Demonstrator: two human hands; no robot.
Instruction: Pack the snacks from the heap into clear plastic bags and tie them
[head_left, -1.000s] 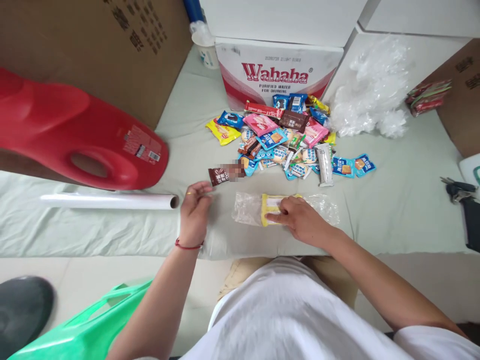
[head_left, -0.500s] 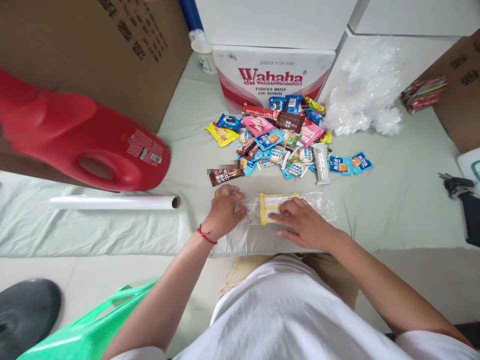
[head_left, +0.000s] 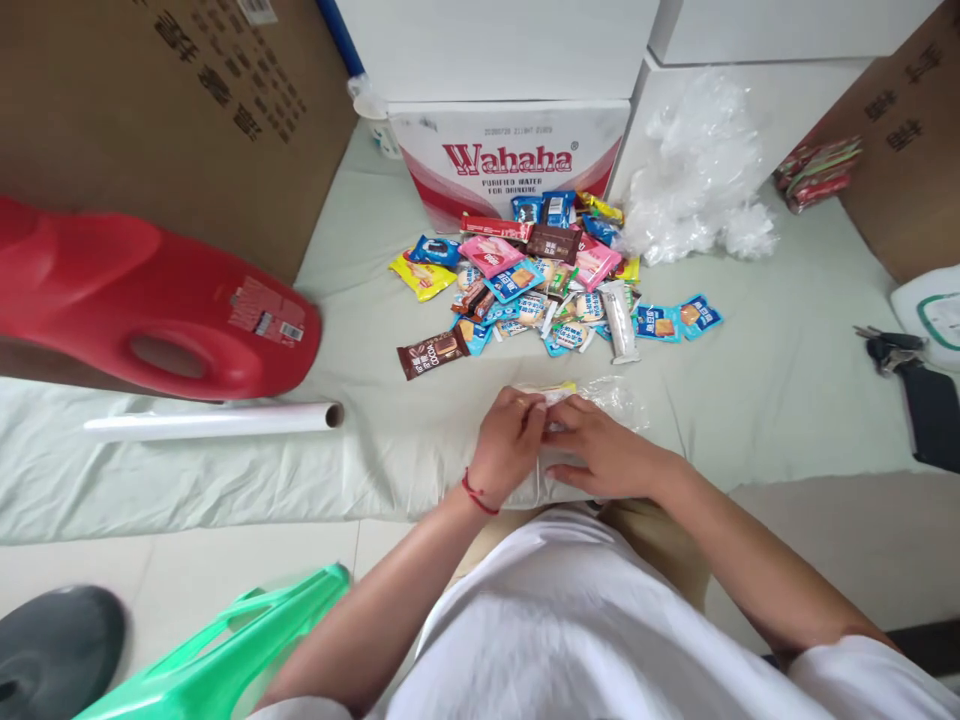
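A packet with yellow edges (head_left: 564, 387) lies near the front of the covered table, mostly hidden under my hands. Clear plastic film (head_left: 622, 402) spreads out crumpled beyond its right side. My left hand (head_left: 508, 437) is over the packet's left part, its fingers bent together on the film's left end. Flat on the packet and film rests my right hand (head_left: 601, 447), fingers somewhat apart and close to the left fingertips. Behind them lies a brown cocoa snack packet (head_left: 433, 352), beside a pile of colourful wrapped snacks (head_left: 551, 290).
At the left lie a red jug (head_left: 225, 320) and a white film roll (head_left: 214, 422). A Wahaha box (head_left: 510, 160) stands behind the snacks, with crumpled clear plastic (head_left: 694, 180) to its right. Keys (head_left: 892, 343) lie far right. A green stool (head_left: 225, 650) stands below.
My left hand has moved right, bringing the film's left end over the packet. My right hand stays on the packet. The view has shifted a little.
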